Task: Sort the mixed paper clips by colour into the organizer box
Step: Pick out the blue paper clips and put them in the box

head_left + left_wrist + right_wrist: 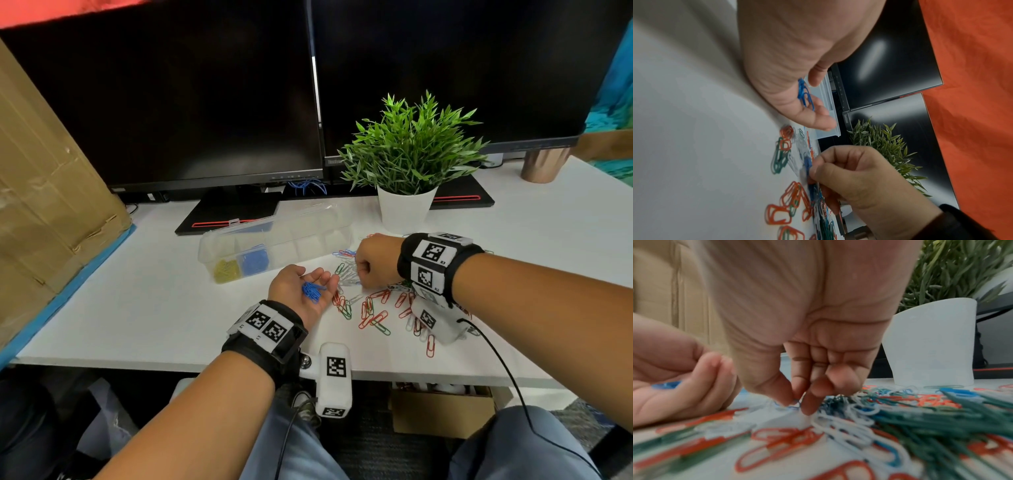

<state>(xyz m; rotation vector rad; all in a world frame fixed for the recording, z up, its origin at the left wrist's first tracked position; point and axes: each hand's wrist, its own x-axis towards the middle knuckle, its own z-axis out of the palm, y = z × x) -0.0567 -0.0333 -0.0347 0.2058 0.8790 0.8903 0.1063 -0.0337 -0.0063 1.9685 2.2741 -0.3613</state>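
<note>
A loose pile of red, green, white and blue paper clips (373,308) lies on the white desk (154,308). My left hand (305,287) rests palm up beside the pile, fingers relaxed, with several blue clips (311,291) (804,95) lying in the palm. My right hand (371,262) is curled over the pile, thumb and forefinger pinching a blue clip (792,404) (807,164) at the desk surface. The clear organizer box (274,240) stands behind the left hand, lid open, with yellow clips (226,270) and blue clips (254,261) in two neighbouring front compartments.
A potted plant in a white pot (406,209) stands just behind the pile. Two dark monitors (171,102) fill the back of the desk, their bases behind the box. A cardboard box (41,205) stands at the left edge. A copper cup (543,166) sits far right.
</note>
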